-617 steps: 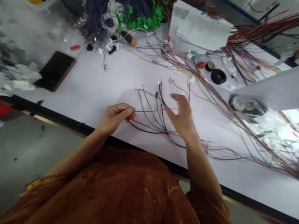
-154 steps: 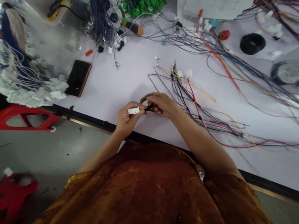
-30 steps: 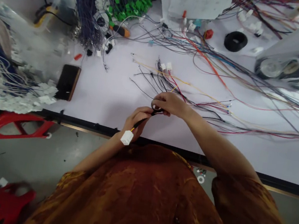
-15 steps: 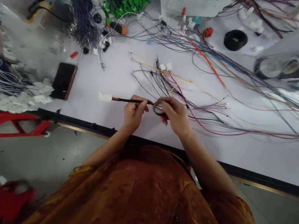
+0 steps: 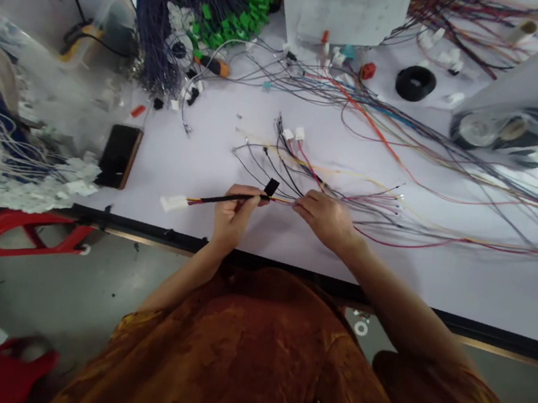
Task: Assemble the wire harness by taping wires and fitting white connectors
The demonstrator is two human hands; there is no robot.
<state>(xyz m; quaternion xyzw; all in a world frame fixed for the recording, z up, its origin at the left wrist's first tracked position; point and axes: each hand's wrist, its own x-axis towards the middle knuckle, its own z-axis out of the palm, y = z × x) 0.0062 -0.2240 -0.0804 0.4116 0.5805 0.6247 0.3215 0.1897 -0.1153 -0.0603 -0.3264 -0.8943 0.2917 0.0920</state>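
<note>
One black-sleeved wire harness sits in the left hand, fingers closed on it, above the bench. The right hand touches its wires, fingers narrow, grip unclear. Far left, a clear plastic bag holds white-tagged wire bundles.

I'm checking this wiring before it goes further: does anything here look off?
Yes. A flap of matte black tape stands up from the black-wrapped wire bundle pinched in the left hand. Its end isn't pressed down, so the wrap looks loose or unfinished at that spot.
</note>
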